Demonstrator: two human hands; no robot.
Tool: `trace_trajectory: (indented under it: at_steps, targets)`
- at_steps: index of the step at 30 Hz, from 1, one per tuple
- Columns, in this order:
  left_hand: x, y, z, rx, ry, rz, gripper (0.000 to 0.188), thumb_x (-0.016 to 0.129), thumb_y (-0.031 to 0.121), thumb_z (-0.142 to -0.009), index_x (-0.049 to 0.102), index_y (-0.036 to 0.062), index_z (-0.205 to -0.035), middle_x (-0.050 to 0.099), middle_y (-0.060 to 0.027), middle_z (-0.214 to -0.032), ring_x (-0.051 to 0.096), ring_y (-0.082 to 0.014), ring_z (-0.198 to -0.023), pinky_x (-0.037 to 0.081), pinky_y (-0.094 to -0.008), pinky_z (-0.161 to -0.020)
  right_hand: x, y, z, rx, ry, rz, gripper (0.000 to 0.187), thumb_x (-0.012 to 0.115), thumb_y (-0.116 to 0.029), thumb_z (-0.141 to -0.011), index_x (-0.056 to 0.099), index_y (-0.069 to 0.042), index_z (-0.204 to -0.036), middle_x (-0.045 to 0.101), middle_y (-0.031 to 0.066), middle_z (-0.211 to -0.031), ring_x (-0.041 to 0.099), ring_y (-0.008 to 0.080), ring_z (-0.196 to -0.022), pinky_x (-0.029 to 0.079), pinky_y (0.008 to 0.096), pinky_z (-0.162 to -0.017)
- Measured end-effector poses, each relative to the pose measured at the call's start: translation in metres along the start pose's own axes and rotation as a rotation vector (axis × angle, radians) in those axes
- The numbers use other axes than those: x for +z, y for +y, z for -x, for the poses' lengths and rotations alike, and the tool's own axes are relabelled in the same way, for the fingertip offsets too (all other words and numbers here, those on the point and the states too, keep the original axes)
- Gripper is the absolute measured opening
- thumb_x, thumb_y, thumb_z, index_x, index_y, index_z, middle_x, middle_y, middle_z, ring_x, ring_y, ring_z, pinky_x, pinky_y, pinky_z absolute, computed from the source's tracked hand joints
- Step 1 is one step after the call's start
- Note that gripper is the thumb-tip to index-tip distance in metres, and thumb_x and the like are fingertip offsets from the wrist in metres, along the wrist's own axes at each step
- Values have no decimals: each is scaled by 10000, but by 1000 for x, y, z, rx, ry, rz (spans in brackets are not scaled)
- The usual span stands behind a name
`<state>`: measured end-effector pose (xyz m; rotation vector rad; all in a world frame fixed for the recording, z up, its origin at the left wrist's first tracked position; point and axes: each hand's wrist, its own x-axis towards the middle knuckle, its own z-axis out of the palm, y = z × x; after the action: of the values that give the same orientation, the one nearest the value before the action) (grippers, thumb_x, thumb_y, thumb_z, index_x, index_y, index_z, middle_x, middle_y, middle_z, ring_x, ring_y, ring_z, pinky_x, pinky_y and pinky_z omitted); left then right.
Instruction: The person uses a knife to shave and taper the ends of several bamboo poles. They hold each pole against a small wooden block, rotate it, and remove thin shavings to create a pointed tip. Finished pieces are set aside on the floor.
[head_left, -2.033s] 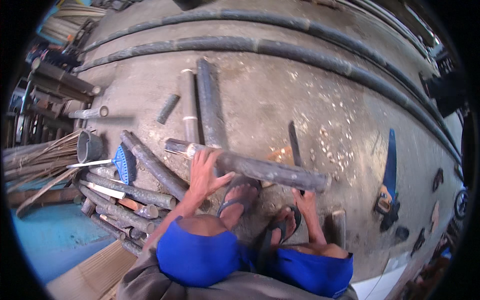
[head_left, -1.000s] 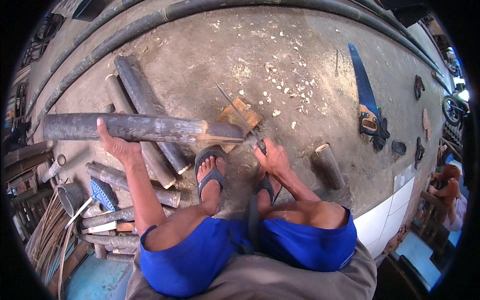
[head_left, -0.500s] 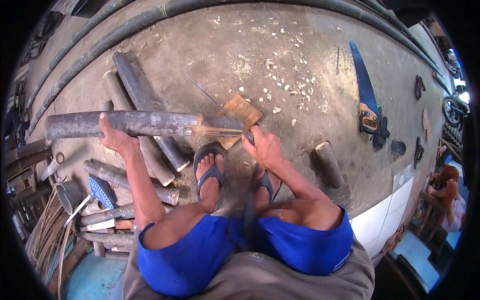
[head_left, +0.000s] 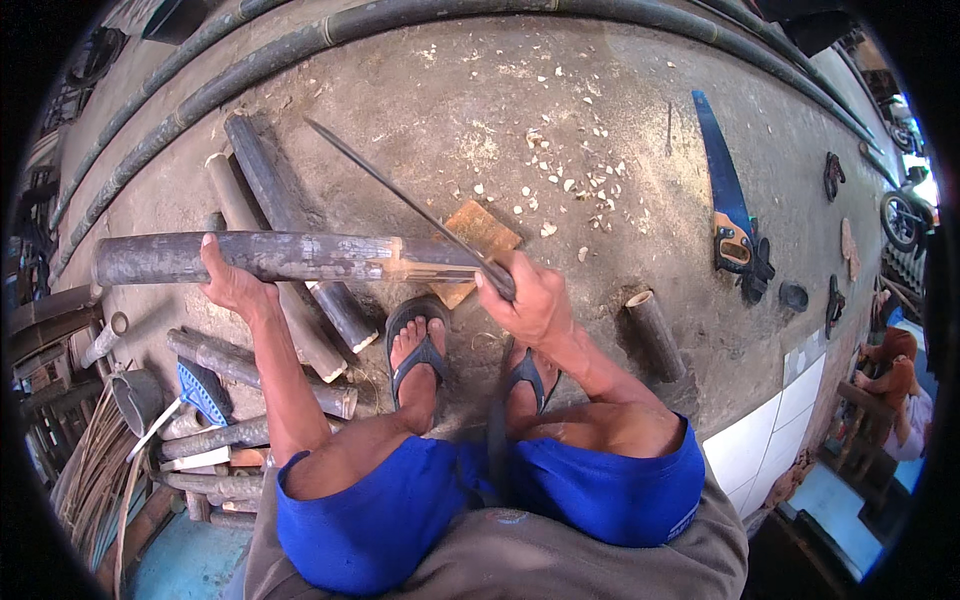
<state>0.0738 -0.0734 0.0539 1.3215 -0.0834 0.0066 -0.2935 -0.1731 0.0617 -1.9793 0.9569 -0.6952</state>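
Note:
My left hand (head_left: 232, 283) grips a dark bamboo pole (head_left: 250, 258) held level above the concrete floor. The pole's right end is shaved pale and rests over a small square wooden block (head_left: 484, 235). My right hand (head_left: 528, 298) is closed on the handle of a long thin blade (head_left: 400, 198), which is raised and points up to the left above the pole. My two feet in sandals (head_left: 418, 348) stand just below the block. Pale wood chips (head_left: 570, 185) lie scattered beyond it.
Cut bamboo lengths (head_left: 285, 300) lie under and left of the pole, with more stacked at lower left beside a blue brush (head_left: 202, 388). A short bamboo piece (head_left: 655, 335) lies right of my feet. A blue handsaw (head_left: 728, 195) lies at right. Long poles (head_left: 400, 20) run along the far edge.
My right hand has swung the blade up from the pole's end, so it now points high to the left. The pole has stayed level in my left hand, and the view has turned.

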Motion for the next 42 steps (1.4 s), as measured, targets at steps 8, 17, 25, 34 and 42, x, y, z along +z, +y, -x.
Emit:
trace_trajectory:
  at_steps: [8,17,25,34,42]
  targets:
    - [-4,0,6,-52,-109,55,439,733,263,-876,578,-23,-1170,642,-134,-1005,669,-257,-849,587,-423,-748,9,56,18,359,-295,240,354,671,-335,-932,621,4,-1023,698,270,-793,708,471,-797,555,560,-716]
    - [7,19,16,-126,-210,132,560,689,410,-881,554,-35,-1193,660,-202,-1031,680,-328,-962,581,-472,-838,30,117,36,441,-372,359,342,657,-313,-922,639,10,-1034,691,291,-815,703,474,-810,552,578,-746]
    - [-7,20,-4,-151,-148,174,624,711,475,-879,540,-23,-1215,644,-186,-1010,670,-339,-952,573,-482,-833,-9,-3,-14,165,-57,-7,323,681,-297,-922,619,16,-973,680,271,-766,695,486,-761,540,534,-674]
    - [-1,18,-3,-150,-170,188,707,737,518,-838,516,-15,-1247,650,-179,-1052,673,-327,-976,573,-474,-831,25,75,14,371,-311,279,391,652,-366,-937,630,18,-1007,693,271,-775,705,468,-770,539,575,-677]
    - [-10,18,2,-188,-228,201,636,664,567,-868,573,35,-1204,665,-171,-1062,666,-341,-1013,569,-489,-846,20,73,22,304,-259,317,374,644,-345,-939,619,17,-1032,692,258,-784,695,472,-757,541,542,-664]
